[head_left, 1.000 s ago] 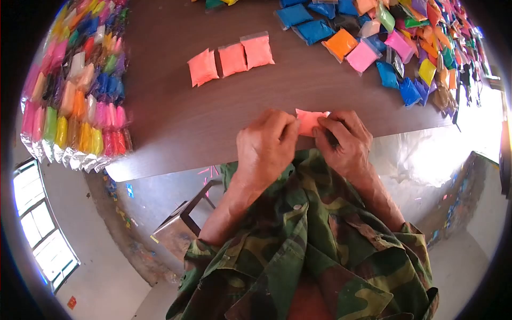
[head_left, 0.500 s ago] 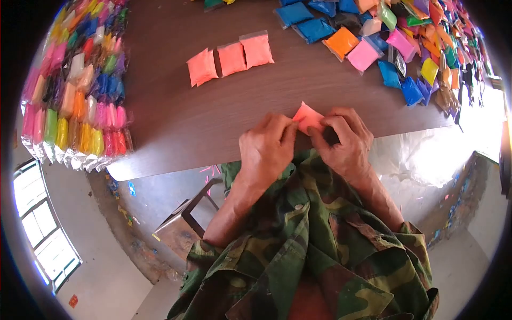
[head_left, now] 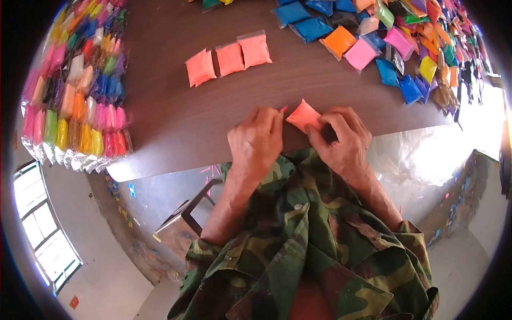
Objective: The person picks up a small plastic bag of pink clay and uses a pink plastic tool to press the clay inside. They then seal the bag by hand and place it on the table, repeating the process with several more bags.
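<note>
My right hand [head_left: 344, 133] pinches the right edge of a coral-pink packet [head_left: 304, 116] near the table's front edge. Just left of that packet, my left hand [head_left: 257, 136] is closed, with a small pink scrap [head_left: 284, 109] between thumb and forefinger. The two hands are apart. Farther back on the brown table lie three similar packets in a row: a left one [head_left: 200, 68], a middle one [head_left: 230, 58] and a right one [head_left: 255, 49].
Rows of bagged colourful packets [head_left: 68, 98] line the table's left side. A loose heap of packets [head_left: 400, 42] covers the back right, with an orange one [head_left: 338, 42] at its near side. A stool [head_left: 184, 224] stands below the table [head_left: 176, 128].
My left hand has moved left, away from the packet, with a pink scrap now at its fingertips. More of the packet's left side shows. My right hand still holds it.
</note>
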A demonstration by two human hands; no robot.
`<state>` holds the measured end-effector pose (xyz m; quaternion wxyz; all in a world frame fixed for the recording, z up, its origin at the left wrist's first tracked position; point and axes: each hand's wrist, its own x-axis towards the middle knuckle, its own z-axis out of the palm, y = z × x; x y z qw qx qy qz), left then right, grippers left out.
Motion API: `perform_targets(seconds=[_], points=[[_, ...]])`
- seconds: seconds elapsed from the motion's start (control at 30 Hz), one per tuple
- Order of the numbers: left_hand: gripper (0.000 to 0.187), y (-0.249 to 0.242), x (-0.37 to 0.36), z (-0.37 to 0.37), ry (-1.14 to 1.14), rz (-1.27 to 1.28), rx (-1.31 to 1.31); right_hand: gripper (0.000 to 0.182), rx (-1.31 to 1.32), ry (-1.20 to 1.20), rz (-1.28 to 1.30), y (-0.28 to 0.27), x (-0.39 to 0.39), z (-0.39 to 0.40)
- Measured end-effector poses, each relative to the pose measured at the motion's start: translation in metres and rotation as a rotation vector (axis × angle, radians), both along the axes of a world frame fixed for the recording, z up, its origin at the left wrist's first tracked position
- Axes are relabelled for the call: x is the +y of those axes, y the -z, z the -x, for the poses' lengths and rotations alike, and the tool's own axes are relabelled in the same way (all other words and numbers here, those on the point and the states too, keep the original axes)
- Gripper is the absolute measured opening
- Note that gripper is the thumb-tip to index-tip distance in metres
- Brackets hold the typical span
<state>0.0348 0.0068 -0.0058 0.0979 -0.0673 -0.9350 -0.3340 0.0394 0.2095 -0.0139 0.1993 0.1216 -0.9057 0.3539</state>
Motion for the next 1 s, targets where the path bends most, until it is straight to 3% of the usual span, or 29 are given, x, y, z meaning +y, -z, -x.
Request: perform_targets(seconds=[0.17,0.27,0.37,0.5,0.6,0.8,1.0], points=[[0.008,-0.019,0.009,0.0,0.094,-0.077,0.063,0.029,-0.033,0.004,0.001,0.004,-0.001,0.0],[0.009,-0.014,0.018,0.003,0.153,0.068,0.015,0.028,-0.039,0.009,-0.007,0.001,0.0,-0.001],[0.011,0.0,0.007,0.021,0.067,0.154,0.035,0.027,-0.008,0.013,0.015,0.001,-0.001,-0.001],[0.007,-0.018,0.002,0.022,0.035,-0.078,-0.041,0.028,-0.026,0.01,0.018,0.003,0.001,-0.003],[0.007,-0.015,0.014,0.011,0.099,-0.081,0.067,0.028,-0.042,0.01,0.021,0.002,-0.001,0.0],[0.008,-0.006,-0.005,0.022,0.0,0.006,-0.019,0.029,-0.019,0.019,0.03,0.004,0.0,0.002],[0.009,-0.013,0.01,0.001,0.077,-0.108,0.014,0.03,-0.048,0.023,0.025,0.004,-0.001,-0.001]])
